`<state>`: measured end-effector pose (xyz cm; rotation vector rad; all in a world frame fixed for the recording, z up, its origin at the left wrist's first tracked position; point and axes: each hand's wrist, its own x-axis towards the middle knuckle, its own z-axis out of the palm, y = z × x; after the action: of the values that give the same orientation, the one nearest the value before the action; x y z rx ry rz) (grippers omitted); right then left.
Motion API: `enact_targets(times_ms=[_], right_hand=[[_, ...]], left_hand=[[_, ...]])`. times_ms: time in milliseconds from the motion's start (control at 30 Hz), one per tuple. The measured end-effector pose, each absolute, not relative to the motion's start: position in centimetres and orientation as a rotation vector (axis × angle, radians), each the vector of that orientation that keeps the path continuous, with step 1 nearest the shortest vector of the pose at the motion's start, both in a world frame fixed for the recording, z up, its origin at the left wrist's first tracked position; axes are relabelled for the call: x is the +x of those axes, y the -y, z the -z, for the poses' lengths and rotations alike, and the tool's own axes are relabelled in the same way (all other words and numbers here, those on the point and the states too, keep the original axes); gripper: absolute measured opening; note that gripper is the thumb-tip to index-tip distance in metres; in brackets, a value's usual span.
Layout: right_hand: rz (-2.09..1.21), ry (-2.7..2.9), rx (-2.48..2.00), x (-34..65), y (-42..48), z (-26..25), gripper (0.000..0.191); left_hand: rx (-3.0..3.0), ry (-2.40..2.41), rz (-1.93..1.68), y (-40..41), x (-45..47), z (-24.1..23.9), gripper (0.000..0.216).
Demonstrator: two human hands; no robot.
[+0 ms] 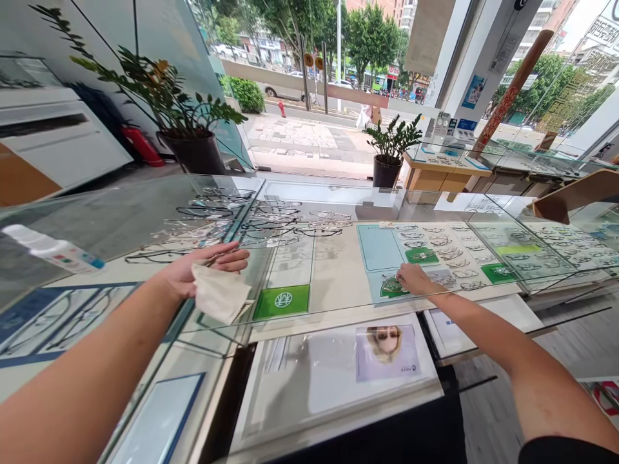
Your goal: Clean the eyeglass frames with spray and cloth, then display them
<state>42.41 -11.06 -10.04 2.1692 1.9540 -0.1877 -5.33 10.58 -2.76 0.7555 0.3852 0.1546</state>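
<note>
My left hand (203, 270) is above the glass counter top (314, 283), fingers stretched out, with a pale cloth (220, 293) pinned under its thumb and hanging from the palm. My right hand (413, 278) reaches inside the display case under the glass, fingers curled down on a pair of glasses (399, 280) lying on a green sign. Rows of eyeglass frames (271, 225) lie on trays in the case ahead of both hands.
A spray bottle (51, 251) lies on the glass at the left. Potted plants (184, 122) stand beyond the counter, another plant (389, 151) by the doorway. A pulled-out drawer with a printed card (387, 351) sits below. More glass cases (556, 245) lie to the right.
</note>
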Motion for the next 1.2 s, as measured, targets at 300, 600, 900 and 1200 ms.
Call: enact_targets(times_ms=[300,600,900,1200], right_hand=[[0.02,-1.814,2.368,41.6,8.4,11.0,0.044],[0.076,-1.734,2.324,41.0,4.1,12.5,0.027],[0.14,-1.667,2.289,41.1,2.7,12.8,0.032],[0.131,-1.757,2.46,38.5,5.7,9.5,0.038]], left_hand=[[0.74,-0.379,-0.151,-10.0,-5.1,2.7,0.059],[0.706,-0.37,-0.145,-9.4,-5.1,2.7,0.061],[0.668,-0.404,-0.161,-9.0,-5.0,2.6,0.058],[0.707,-0.352,-0.145,-9.4,-4.8,2.7,0.059]])
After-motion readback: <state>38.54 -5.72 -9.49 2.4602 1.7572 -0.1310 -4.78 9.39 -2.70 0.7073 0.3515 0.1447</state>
